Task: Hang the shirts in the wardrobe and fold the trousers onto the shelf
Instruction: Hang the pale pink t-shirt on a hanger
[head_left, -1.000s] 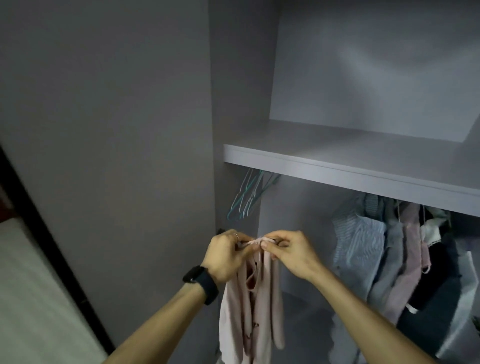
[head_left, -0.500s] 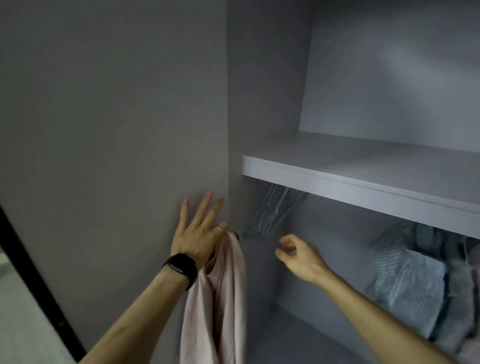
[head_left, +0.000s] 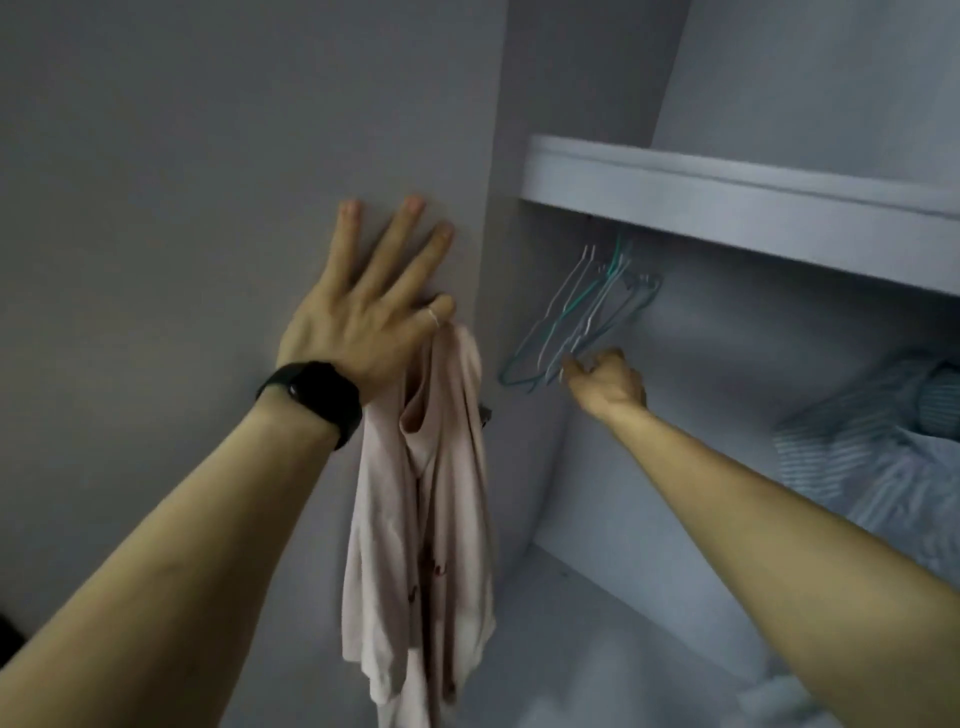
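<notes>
Item: left hand (head_left: 358, 322). Three fingers spread flat on panel (head_left: 208, 208), ringed digit hooks pink shirt (head_left: 415, 509), hanging at 6 o'clock. Right hand (head_left: 605, 382): fingers curled at hangers (head_left: 582, 317), grip unclear. Advice: you'd best isolate one, unhook upward.

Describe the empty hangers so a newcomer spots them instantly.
Find the grey wardrobe shelf. Directly under its left end hangs a cluster of thin wire hangers, the right hand at their lower ends. Unlike the striped shirt hanging further right, they are bare.
</notes>
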